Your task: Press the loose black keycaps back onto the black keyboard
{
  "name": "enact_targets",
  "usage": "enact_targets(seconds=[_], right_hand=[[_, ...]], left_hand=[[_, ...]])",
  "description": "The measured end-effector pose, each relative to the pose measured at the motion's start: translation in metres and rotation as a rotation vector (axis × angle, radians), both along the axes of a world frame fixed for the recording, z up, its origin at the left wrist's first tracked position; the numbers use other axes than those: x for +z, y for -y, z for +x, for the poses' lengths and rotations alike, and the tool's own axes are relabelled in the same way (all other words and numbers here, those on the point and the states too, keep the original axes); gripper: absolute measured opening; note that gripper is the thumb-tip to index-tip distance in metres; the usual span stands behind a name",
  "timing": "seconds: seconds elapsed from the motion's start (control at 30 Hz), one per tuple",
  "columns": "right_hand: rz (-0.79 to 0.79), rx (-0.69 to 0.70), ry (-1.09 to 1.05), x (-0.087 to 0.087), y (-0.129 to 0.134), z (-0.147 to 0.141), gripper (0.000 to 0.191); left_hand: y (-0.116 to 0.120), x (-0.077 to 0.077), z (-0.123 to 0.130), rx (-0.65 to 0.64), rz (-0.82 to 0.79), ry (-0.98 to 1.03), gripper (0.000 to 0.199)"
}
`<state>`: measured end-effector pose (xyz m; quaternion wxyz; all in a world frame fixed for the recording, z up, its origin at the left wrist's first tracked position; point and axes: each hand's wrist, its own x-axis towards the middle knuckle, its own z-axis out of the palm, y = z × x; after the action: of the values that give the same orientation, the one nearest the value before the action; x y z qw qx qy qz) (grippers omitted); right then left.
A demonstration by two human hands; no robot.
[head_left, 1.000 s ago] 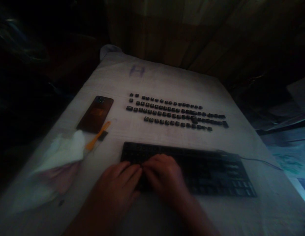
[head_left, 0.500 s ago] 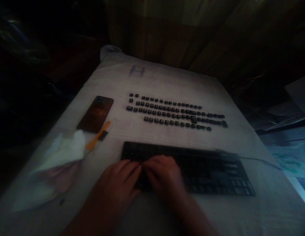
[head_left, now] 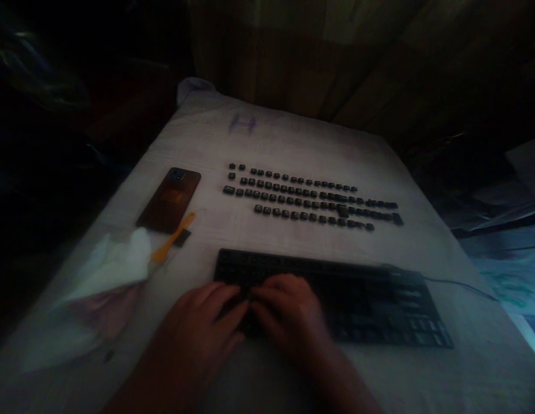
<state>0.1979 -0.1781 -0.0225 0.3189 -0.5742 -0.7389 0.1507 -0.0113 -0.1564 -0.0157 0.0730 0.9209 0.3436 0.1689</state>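
Note:
A black computer keyboard (head_left: 379, 305) lies flat in front of me, some of its keys off. Over its left part, my left hand (head_left: 202, 313) and my right hand (head_left: 289, 305) meet with their fingertips almost touching. Both hands are closed, fingers bent and drawn together at the key area. What the fingertips hold there, if anything, is too dark and small to make out. Beyond the keyboard, loose black keycaps (head_left: 295, 201) lie in several rows on a pale cloth.
The cloth-covered table (head_left: 293, 138) holds a brown phone (head_left: 170, 198) at the left. Near it lie an orange tool (head_left: 175, 237), a small dark piece (head_left: 182, 238) and a crumpled white cloth or bag (head_left: 112, 259). A cable (head_left: 461, 283) runs off the keyboard's right side.
The fingers of my left hand have shifted slightly and spread a little from each other, with the fingertips still at the same keys. The view has moved slightly.

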Motion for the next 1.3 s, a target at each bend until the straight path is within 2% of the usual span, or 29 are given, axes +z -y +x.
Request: enact_targets(seconds=[0.23, 0.47, 0.63, 1.07, 1.3], right_hand=[[0.049, 0.008, 0.015, -0.002, -0.001, 0.000, 0.014], [0.010, 0.013, 0.010, 0.000, -0.001, 0.000, 0.015], [0.012, 0.009, 0.039, 0.001, 0.000, -0.001, 0.019], [0.134, 0.029, 0.236, 0.003, 0.002, -0.007, 0.026], [0.169, 0.050, 0.317, 0.002, 0.005, -0.011, 0.031]], left_hand=[[-0.004, 0.010, 0.001, -0.010, -0.014, -0.004, 0.029], [0.001, 0.004, 0.001, 0.017, -0.025, -0.022, 0.032], [0.000, 0.000, 0.000, -0.034, 0.036, -0.052, 0.032], [0.007, -0.009, 0.002, -0.007, 0.021, -0.059, 0.032], [0.005, -0.003, 0.008, 0.000, 0.055, -0.102, 0.030]])
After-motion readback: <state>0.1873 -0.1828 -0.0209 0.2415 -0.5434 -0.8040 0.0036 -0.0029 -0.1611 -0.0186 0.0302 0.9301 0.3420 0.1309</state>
